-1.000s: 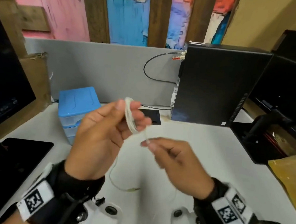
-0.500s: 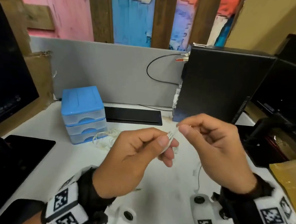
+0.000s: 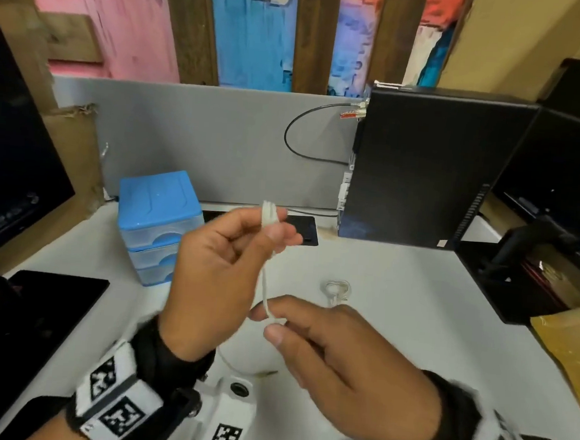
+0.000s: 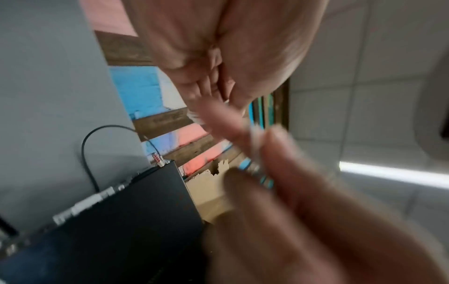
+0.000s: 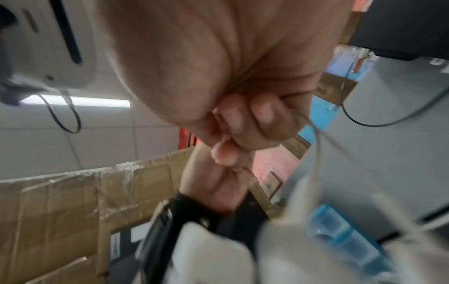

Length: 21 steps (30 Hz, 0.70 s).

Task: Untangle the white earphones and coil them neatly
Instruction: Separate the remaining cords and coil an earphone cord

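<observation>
My left hand (image 3: pixel 274 229) is raised above the white desk (image 3: pixel 412 314) and pinches a small bundle of folded loops of the white earphones (image 3: pixel 269 215) between thumb and fingers. A strand of the cable (image 3: pixel 264 286) runs down from it to my right hand (image 3: pixel 276 325), which pinches it lower and nearer to me. More thin cable (image 3: pixel 227 361) hangs below my left wrist, ending in a plug near the desk. A second small white coiled cable (image 3: pixel 337 288) lies on the desk beyond my right hand. Both wrist views are blurred; the right wrist view shows a cable strand (image 5: pixel 318 138) leaving my curled fingers.
A blue drawer box (image 3: pixel 158 224) stands at the back left. Against the grey partition lies a flat black device (image 3: pixel 301 231), and a black computer case (image 3: pixel 429 167) stands at the right. Dark screens flank both sides; a black tablet (image 3: pixel 34 322) lies at the left.
My left hand rose and moved back with the bundle. My right hand dropped from beside it to below and nearer, drawing a strand of cable out between the two hands.
</observation>
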Each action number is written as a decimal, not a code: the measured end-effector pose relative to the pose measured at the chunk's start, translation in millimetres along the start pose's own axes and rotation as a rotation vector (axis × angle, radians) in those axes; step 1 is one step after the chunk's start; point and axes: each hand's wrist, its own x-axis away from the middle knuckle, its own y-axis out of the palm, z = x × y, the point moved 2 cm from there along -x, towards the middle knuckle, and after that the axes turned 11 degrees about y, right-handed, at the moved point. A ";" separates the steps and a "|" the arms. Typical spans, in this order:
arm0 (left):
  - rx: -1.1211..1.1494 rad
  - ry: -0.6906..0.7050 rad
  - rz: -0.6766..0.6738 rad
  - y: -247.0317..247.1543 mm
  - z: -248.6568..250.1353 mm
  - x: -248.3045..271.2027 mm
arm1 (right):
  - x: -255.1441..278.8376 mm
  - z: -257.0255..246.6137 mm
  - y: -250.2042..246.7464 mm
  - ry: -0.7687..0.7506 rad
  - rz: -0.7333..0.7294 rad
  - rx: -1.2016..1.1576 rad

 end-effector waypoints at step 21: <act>0.227 -0.113 0.036 0.5 -13.2 -4.2 | -13.9 25.9 17.2 -0.044 0.535 0.235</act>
